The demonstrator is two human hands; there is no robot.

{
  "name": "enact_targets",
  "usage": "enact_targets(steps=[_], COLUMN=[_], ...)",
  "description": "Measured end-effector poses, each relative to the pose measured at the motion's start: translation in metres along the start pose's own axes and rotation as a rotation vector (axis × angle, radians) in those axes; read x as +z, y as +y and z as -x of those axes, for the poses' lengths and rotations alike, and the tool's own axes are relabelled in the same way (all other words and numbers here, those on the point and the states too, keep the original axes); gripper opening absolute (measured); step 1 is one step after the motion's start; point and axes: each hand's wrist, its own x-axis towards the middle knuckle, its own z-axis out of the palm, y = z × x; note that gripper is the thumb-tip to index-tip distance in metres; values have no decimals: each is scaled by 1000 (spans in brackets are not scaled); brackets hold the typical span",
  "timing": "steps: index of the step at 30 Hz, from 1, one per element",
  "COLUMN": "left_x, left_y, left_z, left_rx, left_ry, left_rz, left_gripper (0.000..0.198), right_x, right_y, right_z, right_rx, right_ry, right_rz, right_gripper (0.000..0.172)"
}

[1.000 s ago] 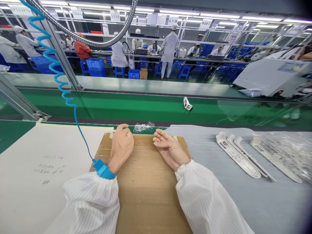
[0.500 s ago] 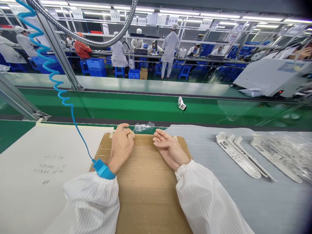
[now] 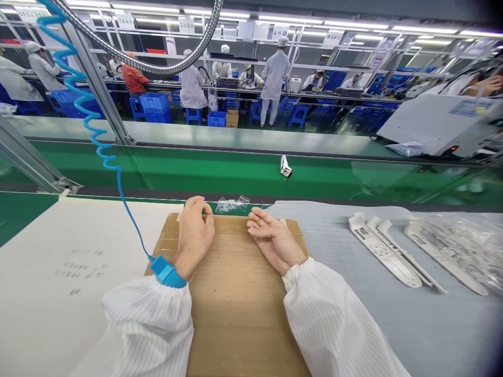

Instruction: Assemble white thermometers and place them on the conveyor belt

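Resting left hand (image 3: 192, 235) curled closed, right hand (image 3: 273, 241) open palm-up on brown cardboard (image 3: 239, 319); crumpled clear plastic (image 3: 231, 205) just beyond.

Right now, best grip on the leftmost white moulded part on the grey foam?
The leftmost white moulded part: likely across its long middle, coming from its left side, where the grey foam sheet is open. It lies flat and elongated, and a slimmer white part sits close along its right edge, so that side looks tight.
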Motion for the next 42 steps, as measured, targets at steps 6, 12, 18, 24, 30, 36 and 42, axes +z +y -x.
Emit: enact_targets(steps=[6,12,18,24,30,36,42], left_x=[1,3,3,-1,-5,3,6], left_y=[-2,-4,-5,-1,7,0,-1], left_z=[0,0,0,3,2,3,4], left_rx=[-19,-4,-1,9,6,-47,-65], left_ry=[-13,-5,14,116,87,-148,-99], left_rz=[-12,-11,-8,-40,-143,-81,-81], left_gripper=[14,12,15,44,38,25,25], right_x=[-3,1,2,0,0,5,9], right_y=[1,-1,-1,0,1,-6,-46], right_z=[-1,2,3,1,0,4,-61], right_rx=[2,-2,-13,-5,-4,11,-205], right_ry=[-6,-5,-3,-4,-4,28,97], right_rz=[3,-1,8,14,20,10,466], right_gripper=[50,48,47,49,49,45,23])
